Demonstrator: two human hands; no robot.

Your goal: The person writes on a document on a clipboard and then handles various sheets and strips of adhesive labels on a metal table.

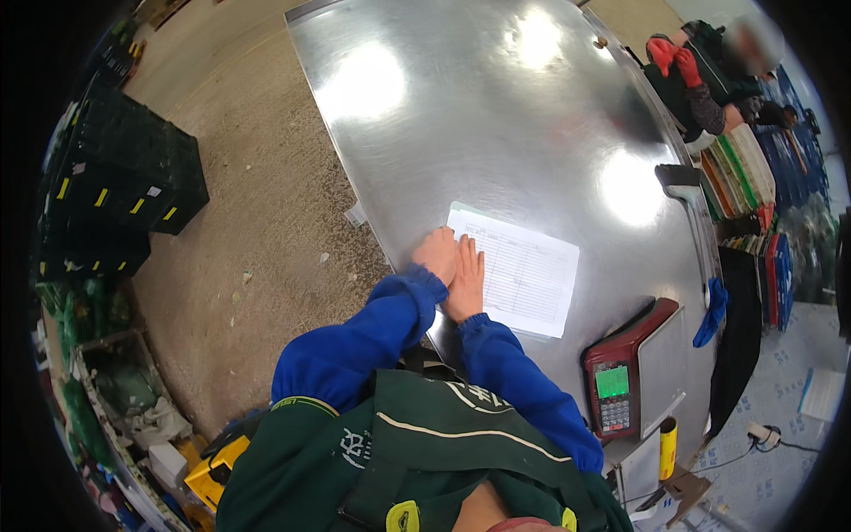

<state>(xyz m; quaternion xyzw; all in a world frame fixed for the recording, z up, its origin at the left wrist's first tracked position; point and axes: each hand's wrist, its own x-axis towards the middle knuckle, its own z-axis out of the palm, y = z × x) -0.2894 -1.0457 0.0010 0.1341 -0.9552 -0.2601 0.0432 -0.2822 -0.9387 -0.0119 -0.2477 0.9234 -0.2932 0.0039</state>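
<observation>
A stack of printed form sheets (532, 279) with ruled columns lies on the stainless steel table (452, 146) near its left edge. My right hand (467, 282) rests flat on the left part of the sheets, fingers stretched out. Right beside it, my left hand (435, 255) is curled at the sheets' left edge. A small dark bit shows at its fingertips; whether it grips something is hidden. Blue sleeve covers (352, 352) reach both wrists.
A red weighing scale (611, 386) with a lit green display stands at the right, by a yellow roll (667, 449). A blue glove (711, 312) hangs at the table's far side. Another person in red gloves (675, 60) is beyond. Dark crates (126, 159) stand at left.
</observation>
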